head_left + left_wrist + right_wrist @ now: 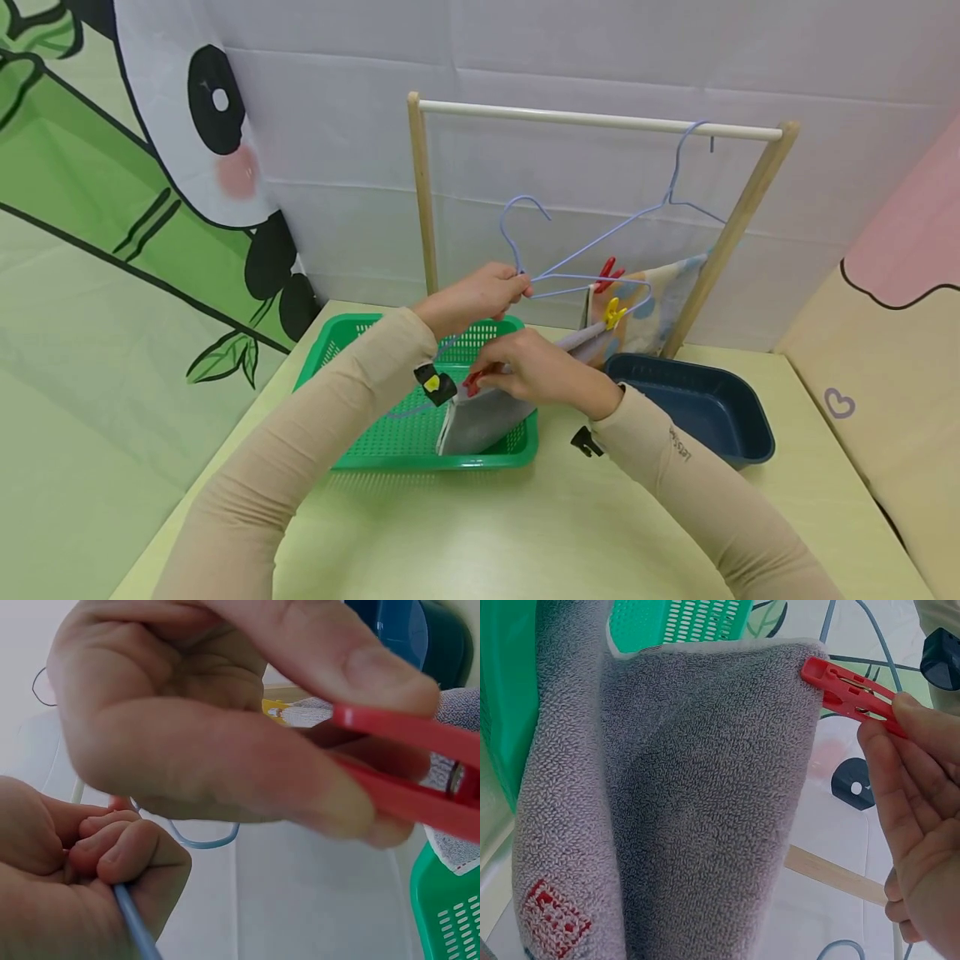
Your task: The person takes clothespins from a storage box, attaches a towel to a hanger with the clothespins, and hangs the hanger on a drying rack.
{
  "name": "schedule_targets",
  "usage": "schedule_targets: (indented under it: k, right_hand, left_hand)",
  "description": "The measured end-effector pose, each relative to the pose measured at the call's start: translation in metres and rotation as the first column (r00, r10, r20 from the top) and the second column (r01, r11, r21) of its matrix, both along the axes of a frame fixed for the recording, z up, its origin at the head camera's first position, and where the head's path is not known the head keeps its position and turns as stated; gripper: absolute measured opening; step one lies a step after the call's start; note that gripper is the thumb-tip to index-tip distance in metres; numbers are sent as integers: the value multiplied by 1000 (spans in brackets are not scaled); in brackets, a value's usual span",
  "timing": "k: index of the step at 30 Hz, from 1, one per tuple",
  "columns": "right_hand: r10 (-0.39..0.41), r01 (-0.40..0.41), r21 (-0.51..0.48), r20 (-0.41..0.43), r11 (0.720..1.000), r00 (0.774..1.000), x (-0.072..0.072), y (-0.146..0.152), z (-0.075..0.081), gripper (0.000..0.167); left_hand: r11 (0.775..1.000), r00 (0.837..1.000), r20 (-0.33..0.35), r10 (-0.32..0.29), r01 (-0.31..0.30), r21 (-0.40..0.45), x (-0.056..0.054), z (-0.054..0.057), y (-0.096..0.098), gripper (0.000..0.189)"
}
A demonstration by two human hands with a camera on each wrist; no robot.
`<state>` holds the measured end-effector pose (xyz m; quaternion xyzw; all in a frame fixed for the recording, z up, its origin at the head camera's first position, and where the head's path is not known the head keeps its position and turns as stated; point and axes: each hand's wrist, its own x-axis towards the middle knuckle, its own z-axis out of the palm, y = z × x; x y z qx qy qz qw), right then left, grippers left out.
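My left hand (480, 292) grips a blue wire hanger (136, 921) just below its hook, holding it tilted in front of the rack. A yellow clothespin (614, 313) fastens a grey terry towel (705, 787) to the hanger's right end. The towel droops leftward from there into the green basket (435, 461). Between thumb and fingers, my right hand (536, 371) pinches a red clothespin (851, 691) by its handles. In the right wrist view its jaws sit on the towel's corner. The hanger's left arm runs down behind my left wrist, partly hidden.
Behind stands a rack with wooden posts and a white rail (600, 119). From it hangs another blue hanger (622, 225) carrying a patterned cloth (652, 308) with a red clothespin (606, 275). A navy basin (690, 392) stands on the table (480, 542) at right.
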<state>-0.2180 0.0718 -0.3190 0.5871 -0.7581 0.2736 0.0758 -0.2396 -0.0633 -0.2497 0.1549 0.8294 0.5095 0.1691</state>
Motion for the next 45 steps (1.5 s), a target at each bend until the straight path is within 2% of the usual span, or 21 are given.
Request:
schedule_targets:
  k: [8,26,45]
  right_hand:
    - [-8,8,18,5,1000,1000,-2,-2,-2,4]
    - [-2,2,27,-2,1000,1000,-4,-5,-4,5]
    - [-29,29,59,-8,998,1000,-6,-9,-5,6]
  left_hand:
    - [1000,1000,18,24,-24,-2,-1,-1,3,31]
    - [1000,999,27,18,-18,14,-2,-3,5,29]
    - [1000,1000,1,2,-2,-31,-3,-4,4,27]
